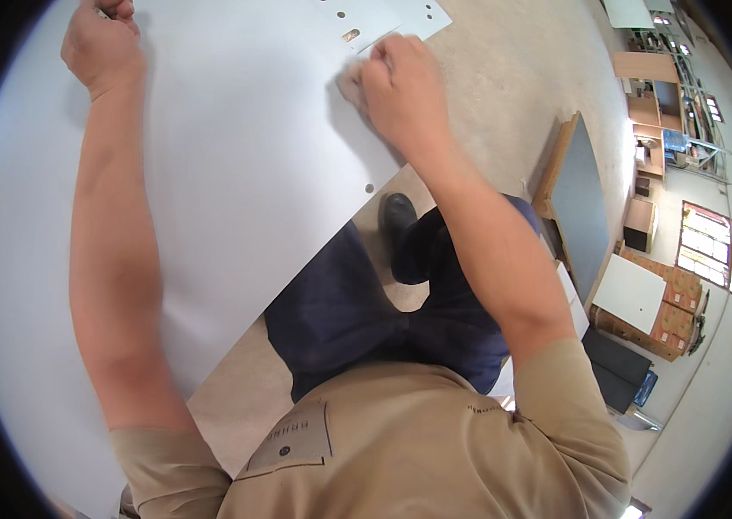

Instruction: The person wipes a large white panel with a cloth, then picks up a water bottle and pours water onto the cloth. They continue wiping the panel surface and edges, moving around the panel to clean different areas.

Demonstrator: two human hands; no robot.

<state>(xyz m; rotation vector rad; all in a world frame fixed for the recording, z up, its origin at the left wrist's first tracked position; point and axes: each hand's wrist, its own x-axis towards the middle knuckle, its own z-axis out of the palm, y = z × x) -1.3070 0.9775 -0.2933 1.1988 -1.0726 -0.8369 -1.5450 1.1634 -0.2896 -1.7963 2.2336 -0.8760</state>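
A large white panel (229, 162) spreads before me, with a small round hole (369, 189) near its edge. At its upper left, my left hand (103, 45) is over the surface with its fingers curled; the frame's top cuts off part of it, so its contents are hidden. Above the panel's right edge is my right hand (408, 84), its fingers bent and slightly blurred. Whether it pinches something small does not show. Just beyond it lies a white board section (398, 16) with several round holes and an oblong cutout (351, 36).
To the right, a grey-faced board (580, 188) leans at an angle above the concrete floor (495, 84). Farther off are cardboard boxes (680, 292) beside a white panel (630, 292), dark slabs (615, 370) and wooden cabinets (651, 97). My legs (333, 311) are below the panel's edge.
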